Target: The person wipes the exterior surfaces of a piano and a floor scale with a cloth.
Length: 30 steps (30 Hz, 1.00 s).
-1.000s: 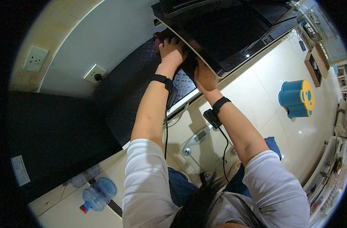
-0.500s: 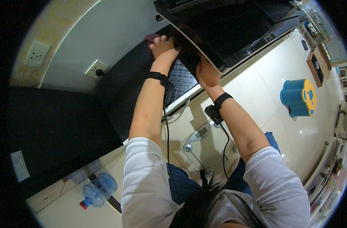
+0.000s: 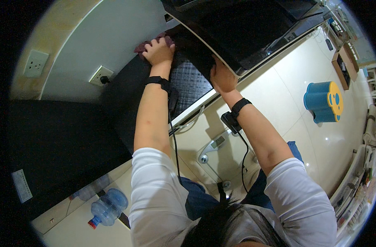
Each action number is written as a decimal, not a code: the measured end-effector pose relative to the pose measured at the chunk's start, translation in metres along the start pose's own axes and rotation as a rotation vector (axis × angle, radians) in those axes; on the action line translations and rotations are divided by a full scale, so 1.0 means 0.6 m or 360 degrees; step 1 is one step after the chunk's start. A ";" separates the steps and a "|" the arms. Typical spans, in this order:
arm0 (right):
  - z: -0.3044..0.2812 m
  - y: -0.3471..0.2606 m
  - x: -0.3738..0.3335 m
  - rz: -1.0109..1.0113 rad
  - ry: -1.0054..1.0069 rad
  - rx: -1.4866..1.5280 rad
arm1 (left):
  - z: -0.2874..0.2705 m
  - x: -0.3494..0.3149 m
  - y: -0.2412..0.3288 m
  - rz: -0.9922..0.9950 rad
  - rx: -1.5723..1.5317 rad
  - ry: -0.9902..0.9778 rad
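My left hand point(image 3: 159, 51) presses a maroon cloth point(image 3: 143, 46) onto the black shelf surface point(image 3: 126, 82), close to the white wall. The cloth shows at both sides of the fingers. My right hand point(image 3: 222, 76) grips the light-edged rim of a large black panel point(image 3: 253, 33) that tilts above the shelf, with the fingers curled under the rim. A textured black mat point(image 3: 190, 84) lies between my two hands. Both wrists wear black bands, and a small black device point(image 3: 230, 122) with a cable hangs at the right wrist.
Two wall sockets point(image 3: 35, 64) point(image 3: 100, 75) sit on the wall to the left, one with a plug in it. A blue round stool point(image 3: 323, 101), a glass floor scale point(image 3: 214, 144) and a blue water bottle point(image 3: 107, 208) stand on the tiled floor.
My left hand has slid the cloth to the left along the shelf, toward the wall. My right hand has kept its hold on the panel rim.
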State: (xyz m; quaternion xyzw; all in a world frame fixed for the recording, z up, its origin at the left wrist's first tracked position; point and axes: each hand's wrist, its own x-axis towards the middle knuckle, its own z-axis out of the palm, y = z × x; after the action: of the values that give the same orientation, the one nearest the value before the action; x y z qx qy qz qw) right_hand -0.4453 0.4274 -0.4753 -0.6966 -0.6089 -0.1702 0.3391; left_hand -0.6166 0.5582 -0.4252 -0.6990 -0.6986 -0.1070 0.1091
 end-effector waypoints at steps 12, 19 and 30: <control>0.009 0.010 0.002 0.0013 -0.0102 0.0033 | -0.036 -0.044 -0.021 -0.0019 -0.0029 -0.0543; 0.011 0.011 0.002 -0.0017 -0.0028 -0.0003 | -0.066 -0.076 -0.095 -0.0225 0.0130 -0.0833; 0.004 0.006 0.001 0.0106 -0.0315 0.0211 | -0.035 -0.116 -0.130 0.0208 0.0107 -0.0408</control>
State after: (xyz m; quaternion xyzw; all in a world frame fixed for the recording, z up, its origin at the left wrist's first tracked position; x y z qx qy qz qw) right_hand -0.4420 0.4294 -0.4775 -0.7060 -0.6258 -0.0485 0.3281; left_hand -0.6944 0.4856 -0.4257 -0.7470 -0.6629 0.0141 0.0492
